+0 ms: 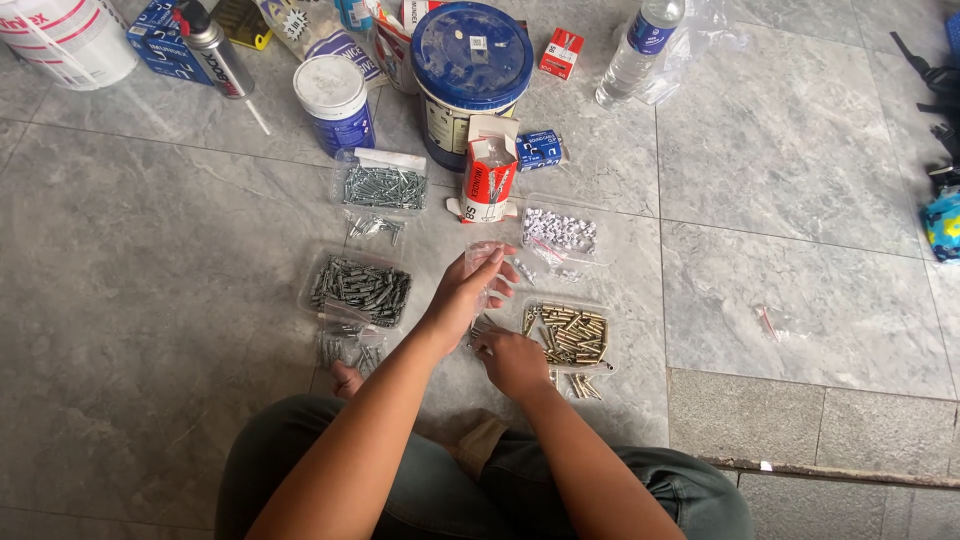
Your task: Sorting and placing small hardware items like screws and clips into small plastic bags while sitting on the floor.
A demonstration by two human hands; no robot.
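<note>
The left hand (468,290) holds a small clear plastic bag (487,262) with fingers spread; the right hand (512,362), fingertips pinched, picks at small metal pieces on the grey tile floor (800,170), just left of the clear tray of brass-coloured anchors (572,335).

We're sitting on a grey tiled floor (780,150) with little clear bags of hardware spread out in front of us. Our left hand (468,290) is lifting a small clear bag (484,258), fingers mostly straight, while our right hand (512,360) pinches at a few loose small metal pieces (482,332) on the tile. Just right of that hand sits a bag of brass-coloured anchors (572,335). To the left there's a bag of grey anchors (360,288), with silver screws (384,187) further up. A blue-lidded bucket (470,60) stands behind an open red-and-white box (489,172).
</note>
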